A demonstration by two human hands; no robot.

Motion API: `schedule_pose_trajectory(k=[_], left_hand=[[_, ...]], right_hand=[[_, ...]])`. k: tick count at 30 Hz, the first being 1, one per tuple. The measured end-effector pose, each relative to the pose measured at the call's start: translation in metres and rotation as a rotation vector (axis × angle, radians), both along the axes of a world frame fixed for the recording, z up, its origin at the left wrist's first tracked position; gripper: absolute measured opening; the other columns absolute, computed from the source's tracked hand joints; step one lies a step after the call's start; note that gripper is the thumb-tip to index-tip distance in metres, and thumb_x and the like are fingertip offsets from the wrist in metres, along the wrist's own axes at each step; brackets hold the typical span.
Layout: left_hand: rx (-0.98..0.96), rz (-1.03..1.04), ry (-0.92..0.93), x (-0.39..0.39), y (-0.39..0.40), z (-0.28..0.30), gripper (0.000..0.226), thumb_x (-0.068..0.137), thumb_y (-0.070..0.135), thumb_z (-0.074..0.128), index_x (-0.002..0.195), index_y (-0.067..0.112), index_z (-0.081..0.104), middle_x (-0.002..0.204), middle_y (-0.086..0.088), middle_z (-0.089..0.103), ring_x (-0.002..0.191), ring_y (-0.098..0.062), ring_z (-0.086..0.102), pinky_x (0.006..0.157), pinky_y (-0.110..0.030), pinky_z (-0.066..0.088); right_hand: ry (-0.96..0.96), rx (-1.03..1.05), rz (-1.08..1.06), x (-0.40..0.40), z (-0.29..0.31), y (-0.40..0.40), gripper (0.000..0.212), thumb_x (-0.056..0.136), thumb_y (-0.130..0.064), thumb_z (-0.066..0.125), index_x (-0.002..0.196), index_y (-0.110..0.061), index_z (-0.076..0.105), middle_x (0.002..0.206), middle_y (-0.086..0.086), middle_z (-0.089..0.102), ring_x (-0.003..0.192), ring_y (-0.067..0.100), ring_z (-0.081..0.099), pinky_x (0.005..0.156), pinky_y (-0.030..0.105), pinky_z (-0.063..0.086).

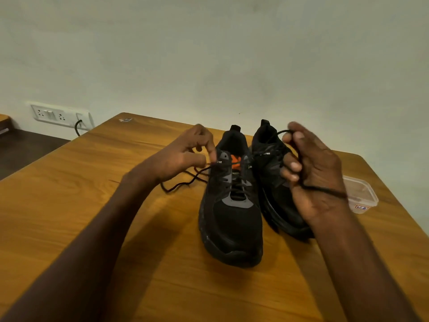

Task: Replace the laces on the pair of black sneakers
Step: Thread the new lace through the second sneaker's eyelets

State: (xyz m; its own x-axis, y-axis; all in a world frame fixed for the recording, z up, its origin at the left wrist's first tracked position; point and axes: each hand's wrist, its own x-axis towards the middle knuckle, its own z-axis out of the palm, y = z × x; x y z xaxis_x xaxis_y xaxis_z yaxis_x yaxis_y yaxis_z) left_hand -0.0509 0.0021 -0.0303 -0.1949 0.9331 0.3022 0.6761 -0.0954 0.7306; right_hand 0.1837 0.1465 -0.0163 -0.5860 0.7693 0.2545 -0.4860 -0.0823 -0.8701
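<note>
Head view, 2 sneakers (232, 219), 2 hands gripping 1 lace (185, 182)

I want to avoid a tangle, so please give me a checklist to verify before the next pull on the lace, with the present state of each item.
1. Left hand pinches the thin black lace beside the nearer black sneaker: ok.
2. Right hand grips the other lace end, fingers curled round it: ok.
3. Both sneakers stand upright on the brown wooden table; the farther black sneaker is partly hidden: ok.
4. Loose lace tail on the table lies without a knot: ok.
5. Lace passes through every eyelet: cannot tell.
6. Clear plastic container stands apart from the lace: ok.
</note>
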Motion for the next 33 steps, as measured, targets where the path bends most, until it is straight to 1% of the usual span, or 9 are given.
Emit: schedule_pose_trajectory(k=[2,5,10,13,16,19,26,30,33], left_hand=[[0.133,0.0,-0.085,0.003,0.001,0.004,0.041,0.081,0.032,0.058,0.119,0.021,0.066,0.131,0.001,0.053,0.124,-0.02,0.05,0.091,-0.039,0.046],[0.255,-0.024,-0.221,0.013,0.005,0.007,0.041,0.098,0.037,0.054,0.131,0.015,0.062,0.135,-0.002,0.064,0.127,-0.021,0.058,0.091,-0.04,0.048],[0.208,-0.127,-0.232,0.037,0.013,0.005,0.026,0.099,0.017,0.066,0.117,-0.001,0.069,0.103,-0.014,0.075,0.093,-0.025,0.074,0.082,-0.034,0.058],[0.237,-0.124,-0.162,0.037,0.013,0.007,0.013,0.097,0.012,0.072,0.096,-0.001,0.074,0.078,-0.02,0.07,0.066,-0.024,0.065,0.07,-0.039,0.053],[0.23,-0.092,-0.089,0.024,0.004,0.011,0.012,0.097,0.013,0.071,0.085,0.009,0.072,0.077,-0.003,0.069,0.072,-0.013,0.063,0.073,-0.03,0.05],[0.128,-0.106,-0.025,0.007,-0.004,0.011,0.017,0.089,0.026,0.065,0.075,0.016,0.067,0.083,0.002,0.063,0.082,-0.015,0.059,0.077,-0.035,0.044],[0.24,-0.056,-0.091,0.021,0.003,0.007,0.034,0.098,0.036,0.062,0.103,0.005,0.075,0.101,-0.008,0.074,0.102,-0.028,0.07,0.092,-0.063,0.053],[0.183,-0.122,-0.039,0.03,0.012,0.003,0.021,0.096,0.028,0.073,0.103,0.01,0.079,0.1,-0.005,0.076,0.095,-0.026,0.071,0.077,-0.048,0.054],[0.191,-0.15,-0.067,0.033,0.016,0.0,0.016,0.098,0.018,0.069,0.098,0.005,0.078,0.094,-0.007,0.078,0.093,-0.027,0.074,0.085,-0.05,0.06]], right_hand=[[-0.145,0.14,0.0,-0.002,-0.003,-0.007,0.02,0.1,-0.011,0.06,0.115,-0.011,0.073,0.091,0.002,0.07,0.051,0.008,0.038,0.042,0.018,0.029],[-0.26,0.313,0.077,-0.006,-0.006,-0.021,0.019,0.099,-0.012,0.065,0.115,-0.01,0.072,0.087,0.008,0.072,0.048,0.009,0.037,0.041,0.019,0.029],[-0.271,0.318,0.08,-0.013,-0.01,-0.029,0.022,0.095,-0.019,0.071,0.111,-0.005,0.067,0.081,0.014,0.071,0.044,0.01,0.038,0.04,0.02,0.029],[-0.267,0.244,0.003,-0.012,-0.01,-0.024,0.017,0.095,-0.018,0.073,0.108,-0.008,0.07,0.079,0.01,0.069,0.047,0.01,0.04,0.04,0.019,0.03],[-0.183,0.068,-0.119,-0.007,-0.008,-0.014,0.018,0.092,-0.019,0.075,0.108,-0.011,0.074,0.085,0.005,0.073,0.054,0.009,0.046,0.043,0.019,0.034],[-0.176,0.005,-0.221,-0.003,-0.009,-0.005,0.022,0.091,-0.019,0.077,0.111,-0.009,0.076,0.092,0.005,0.078,0.06,0.009,0.051,0.046,0.019,0.038],[-0.325,0.432,-0.109,-0.011,-0.011,-0.028,0.014,0.101,-0.013,0.063,0.113,-0.016,0.072,0.093,0.003,0.079,0.061,0.016,0.061,0.047,0.023,0.044],[-0.339,0.51,-0.176,-0.016,-0.016,-0.036,0.007,0.092,-0.023,0.076,0.096,-0.019,0.078,0.077,-0.001,0.077,0.06,0.011,0.065,0.052,0.018,0.048],[-0.349,0.557,-0.21,-0.017,-0.018,-0.035,0.01,0.094,-0.017,0.073,0.098,-0.024,0.08,0.079,-0.008,0.076,0.065,0.003,0.065,0.057,0.014,0.049]])
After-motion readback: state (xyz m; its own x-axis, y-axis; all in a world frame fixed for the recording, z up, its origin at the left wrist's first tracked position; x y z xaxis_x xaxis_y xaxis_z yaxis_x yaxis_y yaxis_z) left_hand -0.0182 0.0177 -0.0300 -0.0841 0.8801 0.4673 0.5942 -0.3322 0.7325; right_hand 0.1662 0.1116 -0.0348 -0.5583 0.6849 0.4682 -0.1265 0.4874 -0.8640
